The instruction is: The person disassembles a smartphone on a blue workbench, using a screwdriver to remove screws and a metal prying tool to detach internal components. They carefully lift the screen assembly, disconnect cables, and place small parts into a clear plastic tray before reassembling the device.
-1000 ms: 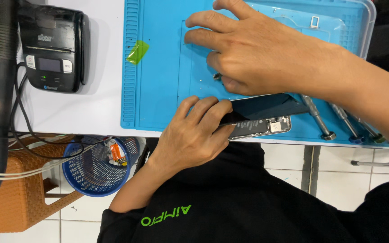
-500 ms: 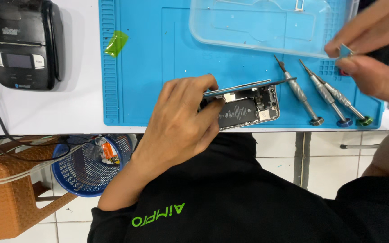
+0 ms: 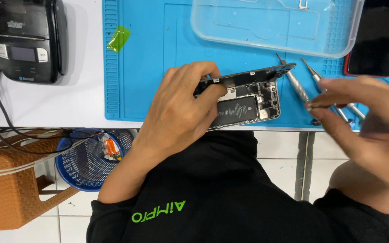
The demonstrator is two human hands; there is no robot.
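Table (image 3: 68, 108): white top carrying a blue work mat (image 3: 158, 67), which lies under both hands and likely keeps small parts from sliding.
Clear tray (image 3: 275, 27): beyond the left hand, on the mat's far part; its far edge is cut off, contents hard to make out.
Left hand (image 3: 176, 112): fingers curled and pressed on the opened smartphone (image 3: 248, 105), steadying its near end; the palm hides that end.
Smartphone: under and just right of the left hand, at the table's near edge; screen panel (image 3: 248, 76) tilted up on its far side, baring the black battery (image 3: 235, 110).
Right hand (image 3: 365, 121): thumb and forefinger pressed together, pinching something too small to tell.
Screwdrivers (image 3: 296, 85): between the hands, laid side by side; partly hidden by the right hand.
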